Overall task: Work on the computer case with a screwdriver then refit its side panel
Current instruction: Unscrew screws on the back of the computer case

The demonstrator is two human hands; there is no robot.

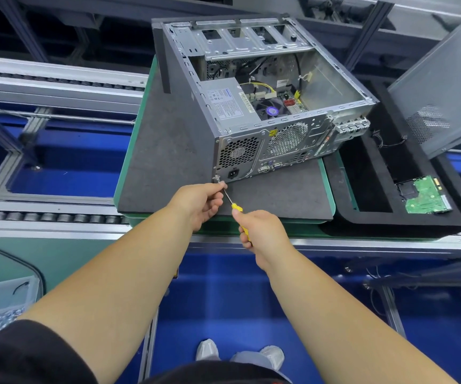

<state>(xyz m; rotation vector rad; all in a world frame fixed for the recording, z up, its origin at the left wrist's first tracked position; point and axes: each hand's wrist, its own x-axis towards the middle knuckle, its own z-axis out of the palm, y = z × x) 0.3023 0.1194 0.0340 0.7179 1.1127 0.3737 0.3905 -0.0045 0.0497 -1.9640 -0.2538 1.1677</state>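
The computer case lies open-side up on a grey mat at upper centre of the frame. The right hand is clenched around the yellow screwdriver, its tip at the case's lower rear corner, where the left hand pinches the shaft. The side panel leans at the upper right, above a black tray.

You are facing the computer case sitting on the mat; the side panel is leaning to its right, behind the tray.

screwdriver handle mostly hidden, side panel cropped
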